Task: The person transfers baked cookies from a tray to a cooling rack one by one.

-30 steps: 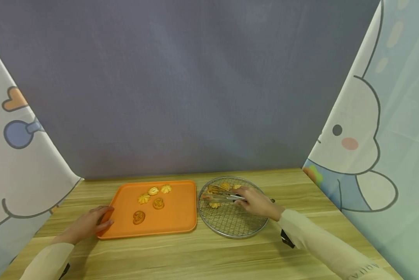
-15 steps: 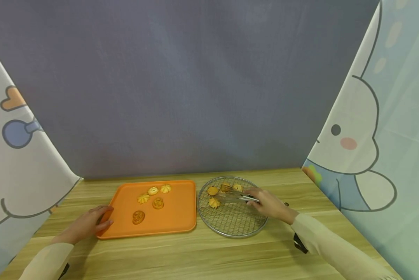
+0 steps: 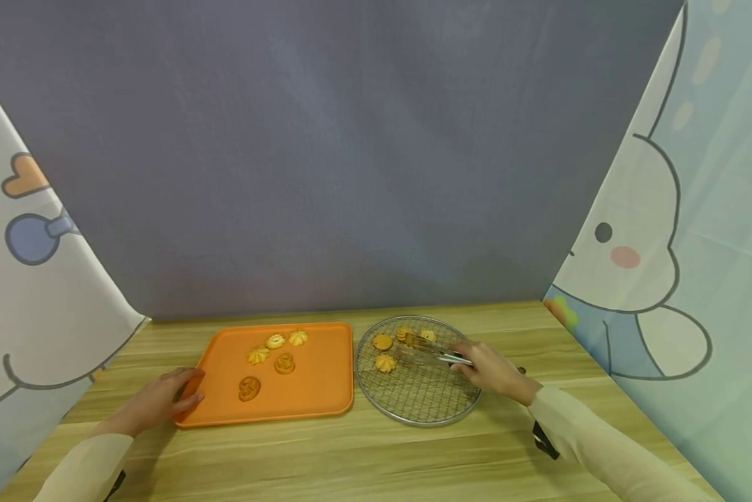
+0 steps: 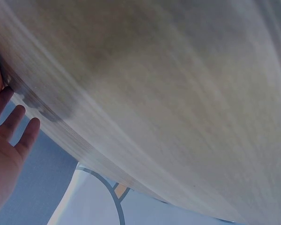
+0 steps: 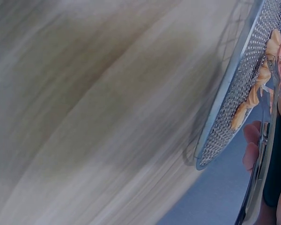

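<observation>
My right hand (image 3: 490, 367) grips a pair of metal tongs (image 3: 440, 354) over a round wire mesh rack (image 3: 423, 397). The tongs' arms are spread, and their upper tip overlaps a swirl cookie (image 3: 404, 334) at the back of the rack. Around it lie a round cookie (image 3: 382, 341), a star-shaped cookie (image 3: 385, 362) and a paler cookie (image 3: 427, 336). In the right wrist view the tongs (image 5: 271, 140) reach toward the row of cookies. My left hand (image 3: 156, 401) rests at the left edge of an orange tray (image 3: 316, 390), its fingers (image 4: 28, 136) extended and slightly parted.
Several cookies lie on the tray, among them a pretzel-shaped one (image 3: 249, 388) and a star-shaped one (image 3: 258, 356). Tray and rack stand side by side on a wooden table (image 3: 301, 460). A grey cloth (image 3: 326, 174) hangs behind, with printed cartoon panels at both sides.
My right hand and the tongs have drawn back to the right, uncovering the round and star-shaped cookies at the rack's left. My left hand stays at the tray.
</observation>
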`<action>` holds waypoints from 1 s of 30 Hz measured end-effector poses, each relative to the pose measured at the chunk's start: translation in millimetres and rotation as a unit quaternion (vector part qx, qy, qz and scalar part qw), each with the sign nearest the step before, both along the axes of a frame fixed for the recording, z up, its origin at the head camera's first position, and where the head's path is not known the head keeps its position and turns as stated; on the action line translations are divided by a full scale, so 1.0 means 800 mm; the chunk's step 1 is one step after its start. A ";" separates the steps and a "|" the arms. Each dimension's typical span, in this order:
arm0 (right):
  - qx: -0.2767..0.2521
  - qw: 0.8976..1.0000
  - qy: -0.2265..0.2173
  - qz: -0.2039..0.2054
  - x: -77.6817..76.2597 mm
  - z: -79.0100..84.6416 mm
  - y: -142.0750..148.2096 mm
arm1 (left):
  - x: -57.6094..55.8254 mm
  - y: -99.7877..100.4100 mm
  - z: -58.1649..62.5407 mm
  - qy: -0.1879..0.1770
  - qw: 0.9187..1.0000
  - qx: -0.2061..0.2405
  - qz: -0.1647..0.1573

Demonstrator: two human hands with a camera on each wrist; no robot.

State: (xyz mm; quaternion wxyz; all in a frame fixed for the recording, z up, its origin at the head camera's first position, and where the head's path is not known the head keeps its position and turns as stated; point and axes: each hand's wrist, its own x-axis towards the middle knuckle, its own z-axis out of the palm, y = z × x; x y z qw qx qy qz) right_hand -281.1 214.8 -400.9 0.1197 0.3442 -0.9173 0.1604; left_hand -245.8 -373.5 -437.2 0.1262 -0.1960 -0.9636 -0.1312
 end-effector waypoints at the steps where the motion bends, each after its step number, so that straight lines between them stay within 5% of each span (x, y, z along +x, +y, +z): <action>1: 0.002 1.000 -0.005 -0.003 0.000 0.000 0.000 | 0.000 0.000 0.000 -0.001 1.000 -0.001 -0.001; 15: 0.013 1.000 0.023 -0.013 0.002 -0.005 0.003 | 0.000 0.002 0.001 -0.004 1.000 0.000 0.001; 30: -0.013 1.000 -0.012 -0.024 0.001 -0.002 0.000 | 0.001 0.002 0.002 0.005 1.000 -0.002 -0.001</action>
